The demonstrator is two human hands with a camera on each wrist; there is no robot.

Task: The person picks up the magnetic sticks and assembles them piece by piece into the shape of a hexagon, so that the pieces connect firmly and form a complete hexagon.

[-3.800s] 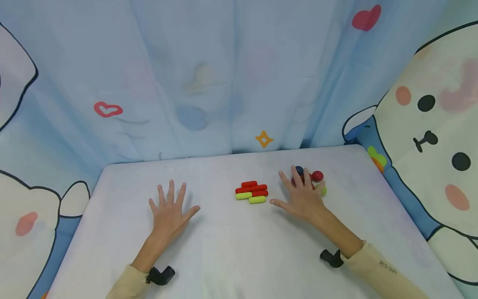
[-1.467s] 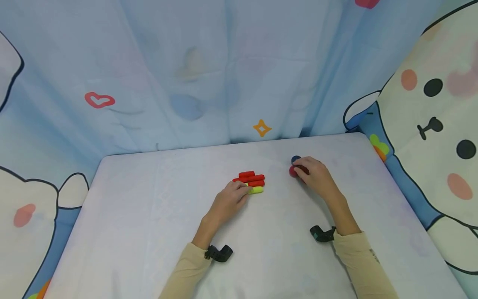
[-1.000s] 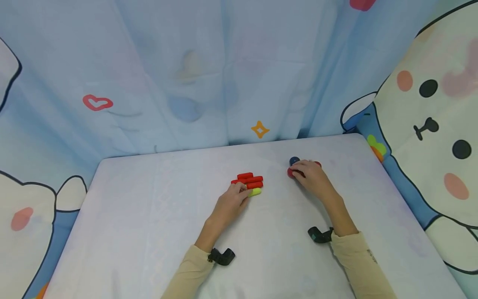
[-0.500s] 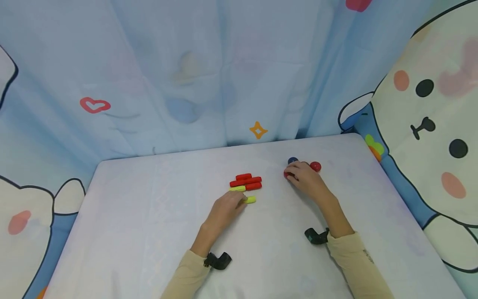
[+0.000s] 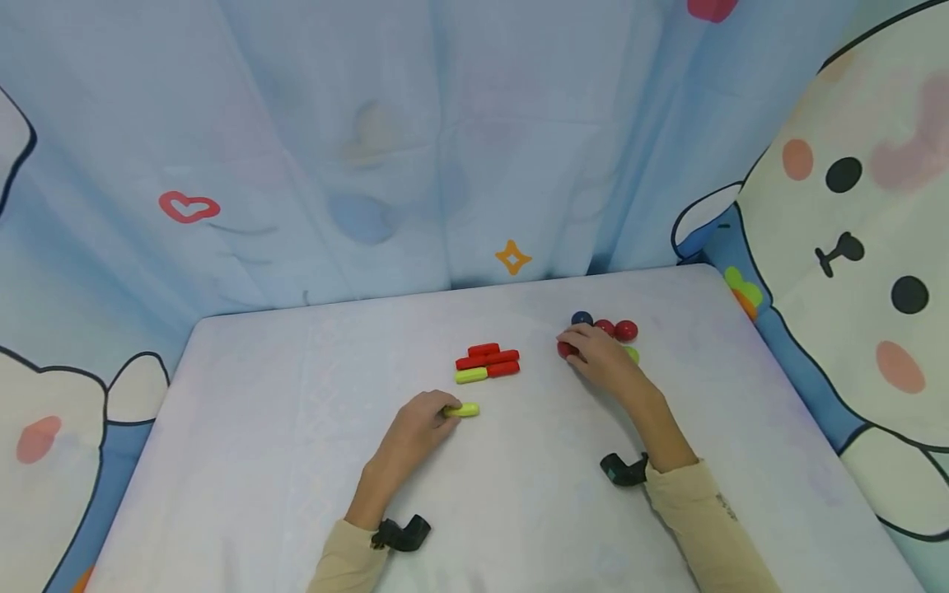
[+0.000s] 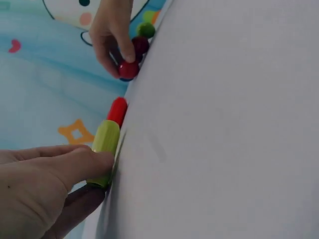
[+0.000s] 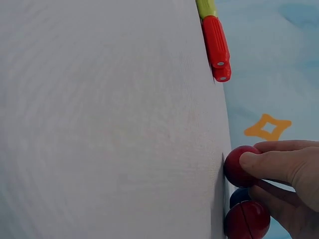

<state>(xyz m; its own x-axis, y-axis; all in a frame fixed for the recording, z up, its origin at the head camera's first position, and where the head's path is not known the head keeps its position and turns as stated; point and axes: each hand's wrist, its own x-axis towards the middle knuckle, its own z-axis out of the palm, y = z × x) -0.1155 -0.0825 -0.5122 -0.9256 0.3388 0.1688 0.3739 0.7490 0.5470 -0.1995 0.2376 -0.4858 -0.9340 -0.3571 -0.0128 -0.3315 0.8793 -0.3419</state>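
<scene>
My left hand [image 5: 417, 426] pinches a yellow-green magnetic rod [image 5: 465, 409] by its left end, just above or on the table; the left wrist view shows thumb and fingers around the rod [image 6: 106, 137]. Behind it lie red rods [image 5: 487, 360] and another yellow-green rod [image 5: 470, 375]. At the right, my right hand [image 5: 608, 362] holds a red ball [image 5: 566, 350] between thumb and fingers, clearly seen as a glossy ball [image 7: 239, 168] in the right wrist view. Around that hand sit a blue ball [image 5: 582, 318], two more red balls [image 5: 626, 330] and a partly hidden green ball [image 5: 633, 354].
The white table [image 5: 296, 371] ends at a blue patterned curtain [image 5: 371, 165] at the back. A black wrist camera [image 5: 402, 534] sits on the left wrist, another camera [image 5: 624, 469] on the right.
Both hands, first spread flat, have reached in and taken hold. The left has drawn its yellow-green rod leftward and nearer, away from the other rods. The right has shifted its red ball slightly left.
</scene>
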